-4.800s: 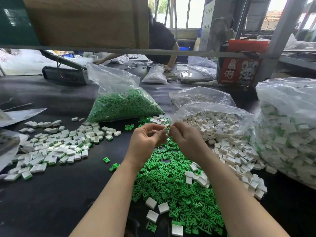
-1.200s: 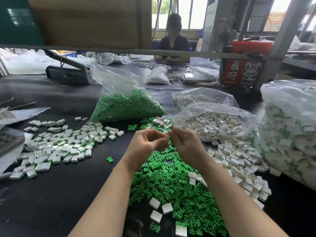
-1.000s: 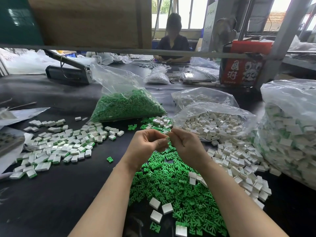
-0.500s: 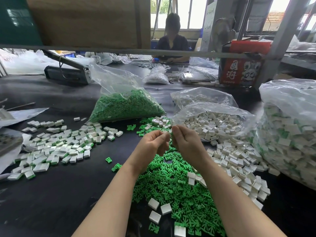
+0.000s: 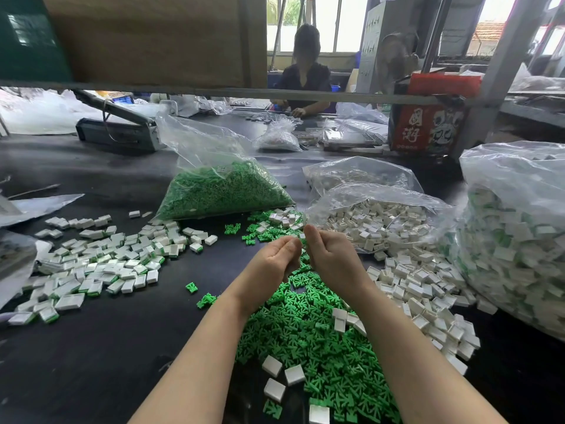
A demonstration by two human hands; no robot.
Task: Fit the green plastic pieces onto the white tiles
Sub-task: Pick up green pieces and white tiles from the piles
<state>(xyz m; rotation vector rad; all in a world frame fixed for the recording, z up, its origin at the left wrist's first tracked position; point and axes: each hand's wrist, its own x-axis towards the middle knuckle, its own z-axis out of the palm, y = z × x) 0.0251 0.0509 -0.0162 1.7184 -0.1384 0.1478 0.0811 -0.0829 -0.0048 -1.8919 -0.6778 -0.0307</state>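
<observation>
1. Green plastic pieces lie in a loose heap directly beneath and behind my wrists; they are small, flat, branched shapes with a matte finish.
2. My left hand and right hand meet fingertip to fingertip above the far end of that heap. Fingers of both are curled inward. A sliver of white shows between the fingertips, but I cannot tell which part is pinched, or which hand grips it.
3. White tiles are square, glossy blocks, spilling to the right of my right hand from an open clear bag; its crinkled film blurs the contents.
4. Finished tiles, white with a green edge, are spread to the left of my left hand.
5. A second bag of green pieces sits beyond both hands.
6. A large bag at far right is cut off by the frame edge.
</observation>
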